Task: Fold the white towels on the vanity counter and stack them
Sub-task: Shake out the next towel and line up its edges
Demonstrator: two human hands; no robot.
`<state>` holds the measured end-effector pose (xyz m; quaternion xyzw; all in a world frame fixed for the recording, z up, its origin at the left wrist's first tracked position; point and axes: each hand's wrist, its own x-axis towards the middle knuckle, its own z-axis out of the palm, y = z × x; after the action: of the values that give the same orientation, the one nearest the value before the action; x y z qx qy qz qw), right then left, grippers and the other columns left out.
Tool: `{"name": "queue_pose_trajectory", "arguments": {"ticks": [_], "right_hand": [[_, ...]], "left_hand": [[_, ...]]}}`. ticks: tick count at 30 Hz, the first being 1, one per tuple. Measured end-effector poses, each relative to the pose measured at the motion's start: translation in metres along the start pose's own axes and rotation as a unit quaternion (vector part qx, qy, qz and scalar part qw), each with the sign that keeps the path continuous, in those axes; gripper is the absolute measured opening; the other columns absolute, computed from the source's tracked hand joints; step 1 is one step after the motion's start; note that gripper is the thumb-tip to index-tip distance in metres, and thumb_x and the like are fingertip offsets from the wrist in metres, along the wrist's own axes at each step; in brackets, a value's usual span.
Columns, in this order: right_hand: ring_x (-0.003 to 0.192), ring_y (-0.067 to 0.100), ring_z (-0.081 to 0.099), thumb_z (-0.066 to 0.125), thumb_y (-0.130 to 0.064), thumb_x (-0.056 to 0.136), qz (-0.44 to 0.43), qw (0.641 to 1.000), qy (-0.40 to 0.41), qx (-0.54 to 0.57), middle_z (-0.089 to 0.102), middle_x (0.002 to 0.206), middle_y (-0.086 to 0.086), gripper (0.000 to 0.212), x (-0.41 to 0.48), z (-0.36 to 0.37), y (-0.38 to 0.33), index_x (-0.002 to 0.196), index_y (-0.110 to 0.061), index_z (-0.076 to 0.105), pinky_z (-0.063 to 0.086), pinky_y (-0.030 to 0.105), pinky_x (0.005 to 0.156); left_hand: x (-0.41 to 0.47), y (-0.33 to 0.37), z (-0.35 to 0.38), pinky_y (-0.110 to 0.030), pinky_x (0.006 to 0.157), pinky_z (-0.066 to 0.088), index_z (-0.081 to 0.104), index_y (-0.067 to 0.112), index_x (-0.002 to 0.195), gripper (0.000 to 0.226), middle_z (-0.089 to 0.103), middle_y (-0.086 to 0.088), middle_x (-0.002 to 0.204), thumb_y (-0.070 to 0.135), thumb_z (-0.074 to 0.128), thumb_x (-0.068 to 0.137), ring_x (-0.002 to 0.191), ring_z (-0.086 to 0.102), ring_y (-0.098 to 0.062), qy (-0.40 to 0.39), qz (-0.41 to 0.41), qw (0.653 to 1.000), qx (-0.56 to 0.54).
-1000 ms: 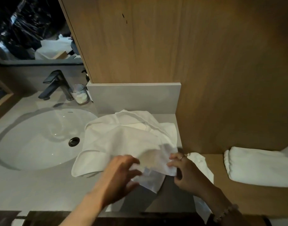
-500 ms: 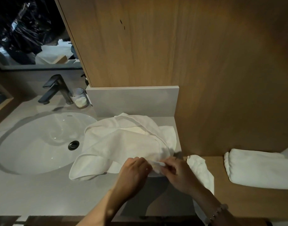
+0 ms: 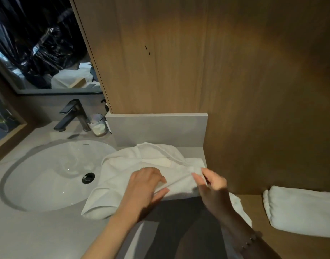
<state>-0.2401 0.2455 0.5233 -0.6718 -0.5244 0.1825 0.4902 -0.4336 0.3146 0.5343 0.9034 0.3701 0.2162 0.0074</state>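
Note:
A white towel (image 3: pixel 123 171) lies rumpled on the grey vanity counter (image 3: pixel 39 230), right of the sink, with one corner drooping toward the basin. My left hand (image 3: pixel 147 186) rests on its near part and pinches a fold edge between thumb and fingers. My right hand (image 3: pixel 210 186) pinches the towel's right corner and holds it slightly above the counter. A second white cloth (image 3: pixel 238 206) hangs over the counter's right edge, partly hidden by my right arm. A folded white towel (image 3: pixel 298 212) lies on the lower wooden shelf at the right.
An oval white sink (image 3: pixel 54 174) with a dark drain fills the left of the counter. A black faucet (image 3: pixel 72 116) and a glass jar (image 3: pixel 99 125) stand behind it. A grey backsplash (image 3: pixel 156 128) and a wooden wall panel (image 3: pixel 216 71) close off the back.
Both hands moved up from the towel's near edge. My right hand carried a corner to the right and back, folding the hanging flap onto the towel. My left hand now rests on the cloth.

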Motion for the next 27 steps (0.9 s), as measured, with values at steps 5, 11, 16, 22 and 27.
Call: {"name": "queue_pose_trajectory", "arguments": {"ticks": [5,11,16,22,27], "right_hand": [[0.067,0.028,0.052,0.047,-0.042,0.089,-0.054,0.996,0.039,0.057,0.055,0.073,0.02,0.048,0.072,-0.037,-0.038,0.079,0.004,0.053,0.043,0.039,0.061],[0.072,0.007,0.052,0.044,-0.021,0.098,-0.092,0.992,0.037,0.074,0.055,0.077,0.0,0.02,0.122,-0.056,-0.077,0.083,-0.012,0.055,0.039,0.016,0.063],[0.095,0.038,0.054,0.041,-0.022,0.099,-0.095,0.989,0.048,0.099,0.059,0.103,0.026,0.031,0.158,-0.07,-0.095,0.102,0.004,0.057,0.041,0.029,0.069],[0.082,0.013,0.053,0.04,-0.028,0.099,-0.132,0.984,0.102,0.054,0.057,0.091,-0.002,0.023,0.2,-0.102,-0.148,0.102,-0.012,0.056,0.039,0.02,0.065],[0.073,0.01,0.055,0.046,-0.032,0.097,-0.184,0.972,0.06,-0.131,0.056,0.082,-0.007,0.013,0.218,-0.131,-0.18,0.098,-0.021,0.053,0.036,0.02,0.055]], "left_hand": [[-0.02,-0.061,-0.037,-0.024,0.079,0.034,0.058,0.027,0.098,0.034,0.064,0.006,0.095,0.049,0.051,0.074,0.09,0.054,-0.014,0.004,-0.013,0.999,0.044],[-0.03,-0.092,-0.07,-0.009,0.063,0.039,0.069,0.023,0.072,0.043,0.061,0.021,0.074,0.06,0.047,0.077,0.076,0.056,-0.001,-0.025,-0.205,0.972,-0.111],[-0.011,-0.105,-0.109,-0.025,0.063,0.045,0.066,0.007,0.065,0.032,0.061,-0.003,0.068,0.031,0.063,0.086,0.06,0.055,-0.015,-0.048,-0.307,0.919,-0.243],[0.069,-0.108,-0.208,-0.024,0.062,0.042,0.07,0.016,0.077,0.019,0.065,0.002,0.077,0.03,0.062,0.087,0.07,0.058,-0.012,0.146,-0.255,0.95,-0.107],[0.124,-0.111,-0.259,-0.028,0.06,0.039,0.071,0.01,0.079,0.03,0.066,-0.009,0.076,0.035,0.057,0.091,0.067,0.056,-0.02,0.012,-0.216,0.976,0.013]]}}
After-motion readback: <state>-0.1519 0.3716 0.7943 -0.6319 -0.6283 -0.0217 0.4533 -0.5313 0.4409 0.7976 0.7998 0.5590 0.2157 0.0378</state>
